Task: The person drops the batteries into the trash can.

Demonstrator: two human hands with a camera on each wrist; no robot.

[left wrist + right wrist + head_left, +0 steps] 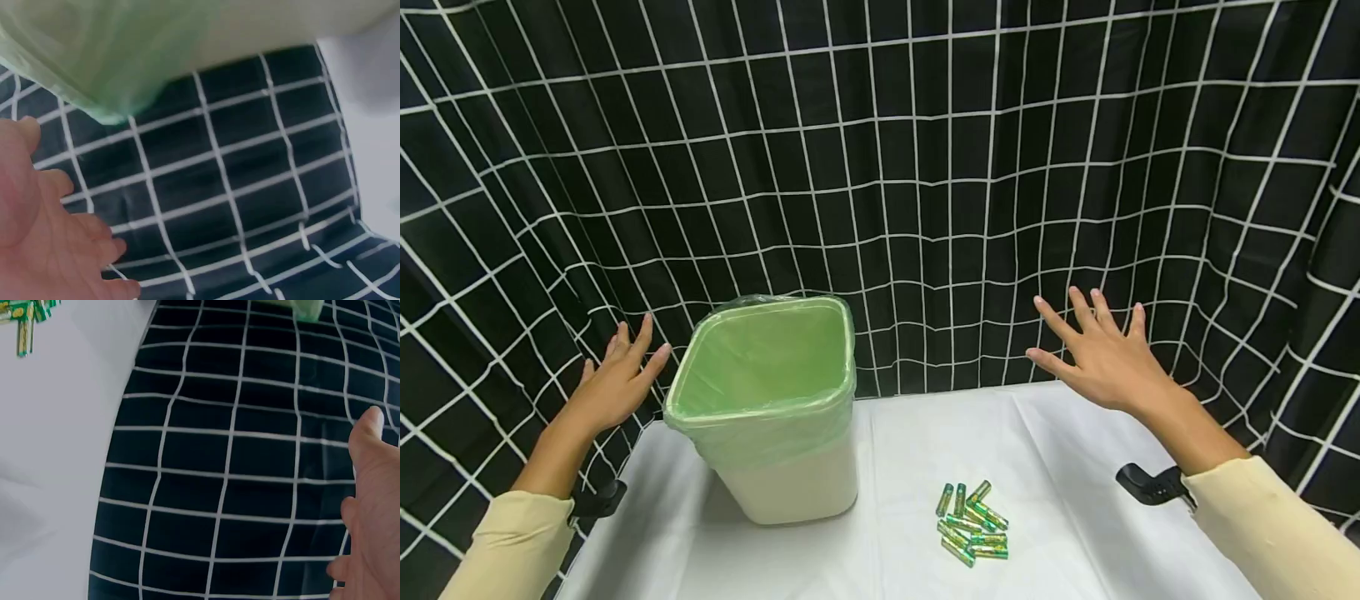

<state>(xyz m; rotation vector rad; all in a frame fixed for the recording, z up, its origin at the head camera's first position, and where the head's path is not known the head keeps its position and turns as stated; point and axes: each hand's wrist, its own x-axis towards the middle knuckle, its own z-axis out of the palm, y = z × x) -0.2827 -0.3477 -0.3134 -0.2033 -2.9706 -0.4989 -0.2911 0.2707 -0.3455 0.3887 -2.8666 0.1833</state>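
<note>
Both hands are raised with fingers spread, and neither holds anything. My left hand [613,387] is at the left side of a white bin [797,483] lined with a thin green bag [760,425]. In the left wrist view, the palm [50,244] shows below the bin's bagged rim. Over the right part of the table hangs my right hand [1108,362], beyond and to the right of a loose pile of green and gold batteries [973,525]. A corner of that pile also shows in the right wrist view, far from the right hand [375,506].
A white cloth covers the table [917,442]. Black curtain with a white grid [925,208] encloses the back and both sides. A black wrist strap device [1150,485] sits on the right wrist, with another [601,500] on the left.
</note>
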